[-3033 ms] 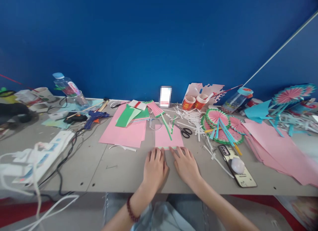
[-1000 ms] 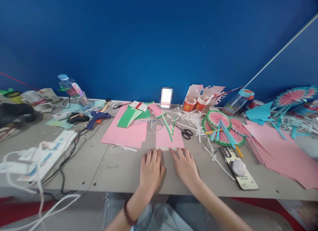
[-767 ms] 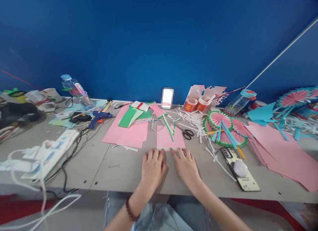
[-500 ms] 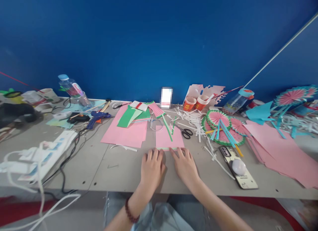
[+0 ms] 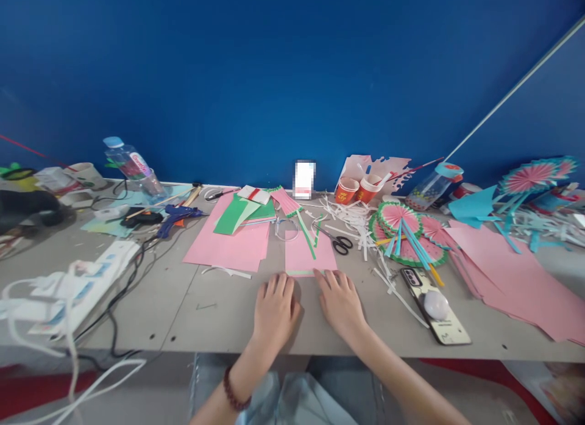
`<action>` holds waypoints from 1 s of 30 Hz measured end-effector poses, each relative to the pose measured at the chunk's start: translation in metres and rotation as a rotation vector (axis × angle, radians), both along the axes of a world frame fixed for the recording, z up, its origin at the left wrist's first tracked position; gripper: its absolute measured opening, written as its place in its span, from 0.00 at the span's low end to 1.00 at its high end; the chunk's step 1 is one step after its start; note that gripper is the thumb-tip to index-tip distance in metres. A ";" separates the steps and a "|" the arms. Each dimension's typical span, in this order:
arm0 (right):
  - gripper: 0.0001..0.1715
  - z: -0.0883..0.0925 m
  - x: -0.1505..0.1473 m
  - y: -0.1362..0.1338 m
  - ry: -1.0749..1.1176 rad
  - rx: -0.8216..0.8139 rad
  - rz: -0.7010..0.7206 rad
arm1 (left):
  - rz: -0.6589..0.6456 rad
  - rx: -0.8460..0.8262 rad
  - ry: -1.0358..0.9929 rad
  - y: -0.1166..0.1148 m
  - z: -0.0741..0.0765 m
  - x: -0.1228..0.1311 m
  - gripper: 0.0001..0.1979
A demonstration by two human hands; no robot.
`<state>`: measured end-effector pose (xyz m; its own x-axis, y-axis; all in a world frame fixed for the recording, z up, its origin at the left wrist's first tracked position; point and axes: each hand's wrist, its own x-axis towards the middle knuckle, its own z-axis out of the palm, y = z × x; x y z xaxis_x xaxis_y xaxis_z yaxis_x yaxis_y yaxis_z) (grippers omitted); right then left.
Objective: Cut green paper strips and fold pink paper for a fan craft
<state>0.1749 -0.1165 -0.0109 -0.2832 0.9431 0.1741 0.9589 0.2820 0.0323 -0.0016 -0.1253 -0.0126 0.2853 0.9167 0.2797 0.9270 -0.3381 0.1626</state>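
Observation:
A small pink sheet of paper [image 5: 299, 254] lies on the table with a pale green strip [image 5: 302, 272] along its near edge. My left hand [image 5: 274, 306] rests palm down at the sheet's near left corner, fingers stretched forward; whether it touches the paper I cannot tell. My right hand [image 5: 340, 303] is also palm down, with fingertips on the near right edge of the sheet and fingers slightly spread. A folded pink and green paper piece [image 5: 286, 202] and green strips [image 5: 307, 236] reach over the sheet's far part. Black-handled scissors [image 5: 342, 244] lie just right of it.
Larger pink sheets [image 5: 223, 245] with green paper [image 5: 231, 214] lie left, more pink paper [image 5: 507, 272] right. Watermelon-patterned paper fans [image 5: 402, 227], a phone [image 5: 445, 327], paper cups [image 5: 347, 190], a glue gun [image 5: 176, 216] and a power strip [image 5: 98, 285] surround the work area.
My left hand has slid a little left, away from the sheet's near edge. My right hand stays at the edge almost unmoved. The whole view has shifted slightly.

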 end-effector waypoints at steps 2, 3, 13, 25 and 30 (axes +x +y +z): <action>0.28 0.000 0.005 0.002 0.042 -0.015 0.020 | -0.020 -0.044 -0.062 0.004 0.007 -0.009 0.15; 0.27 0.000 0.009 0.004 0.060 -0.026 0.035 | -0.036 -0.078 -0.090 0.008 0.012 -0.014 0.14; 0.20 0.007 0.032 0.029 0.387 -0.067 0.132 | -0.081 -0.113 0.039 0.102 0.044 -0.041 0.16; 0.16 0.029 0.006 0.061 0.781 -0.103 0.154 | -0.186 -0.023 -0.194 0.134 0.009 -0.037 0.08; 0.26 0.008 -0.006 0.062 1.007 0.025 0.177 | -0.392 -0.246 -0.663 0.110 0.024 -0.027 0.10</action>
